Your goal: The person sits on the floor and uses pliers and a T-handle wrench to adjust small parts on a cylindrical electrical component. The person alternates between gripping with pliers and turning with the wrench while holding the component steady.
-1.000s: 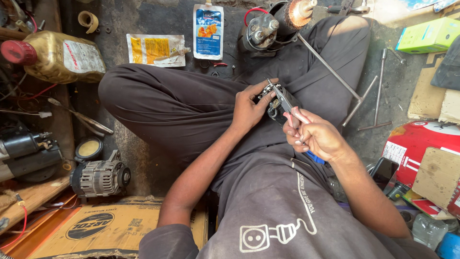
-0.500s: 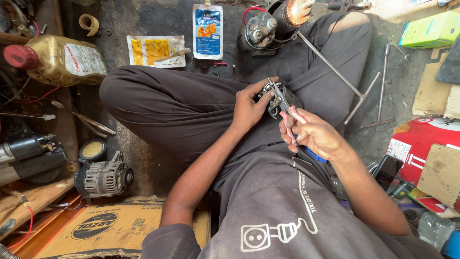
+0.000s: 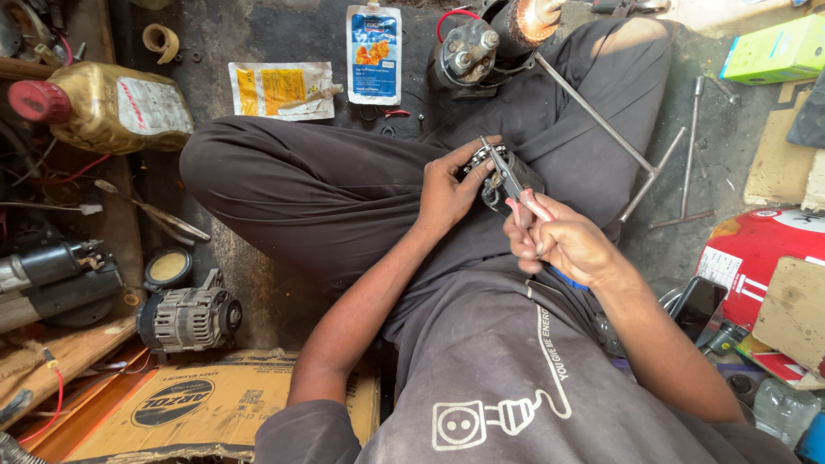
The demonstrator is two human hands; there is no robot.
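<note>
I sit cross-legged on a grimy floor. My left hand [image 3: 449,191] grips a small dark metal part [image 3: 509,176] resting on my lap. My right hand [image 3: 563,242] holds a pair of pliers [image 3: 505,176] with red and blue handles; the jaws point up and left into the part. The two hands are close together above my right thigh. The fingers hide much of the part.
A starter motor [image 3: 481,43] lies by my knee, long metal rods [image 3: 619,137] to its right. An oil jug [image 3: 103,107], two pouches [image 3: 284,88], an alternator [image 3: 189,318] and another motor [image 3: 51,279] lie left. Cardboard [image 3: 198,404] sits near, red can [image 3: 756,249] right.
The view shifted slightly. My hands stay on the part and pliers, with only small movement of the pliers against the part.
</note>
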